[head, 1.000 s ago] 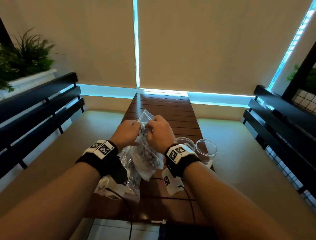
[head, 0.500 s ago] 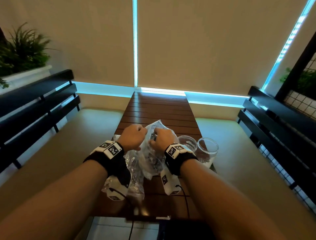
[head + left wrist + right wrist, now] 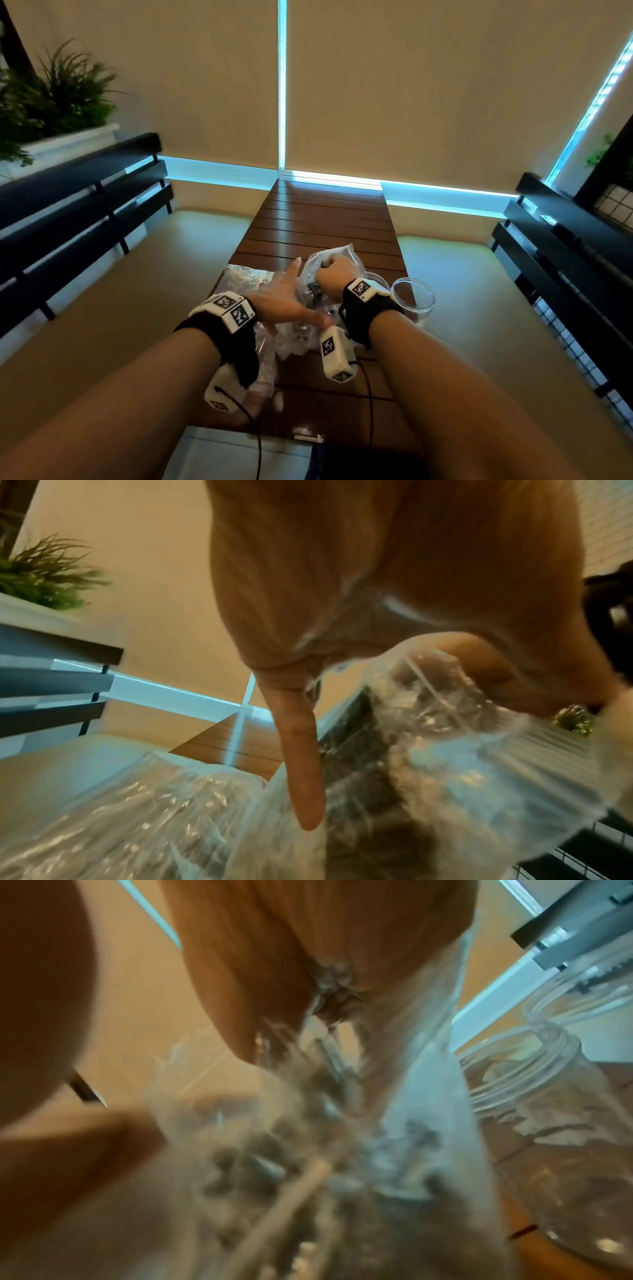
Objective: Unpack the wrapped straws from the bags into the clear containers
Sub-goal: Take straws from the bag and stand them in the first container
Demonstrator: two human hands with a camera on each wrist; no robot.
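Observation:
A clear plastic bag of wrapped straws (image 3: 310,291) stands on the wooden table (image 3: 325,219), just left of two clear containers (image 3: 412,296). My right hand (image 3: 335,274) grips the bag's bunched top in a fist; the right wrist view shows the crumpled plastic (image 3: 335,993) squeezed in the hand, with dark wrapped straws (image 3: 308,1164) below. With its fingers spread and thumb up, my left hand (image 3: 286,301) lies flat against the bag's left side. In the left wrist view one straight finger (image 3: 301,764) lies beside the bag (image 3: 445,750).
A second bag of straws (image 3: 246,277) lies flat under my left wrist, also in the left wrist view (image 3: 137,818). The containers (image 3: 548,1096) stand open close to my right hand. Black benches (image 3: 85,205) flank the table. A potted plant (image 3: 51,99) sits at the left.
My left hand has let go of the bag's top and opened against its side. The right hand keeps its grip, and the bag has come down towards the table.

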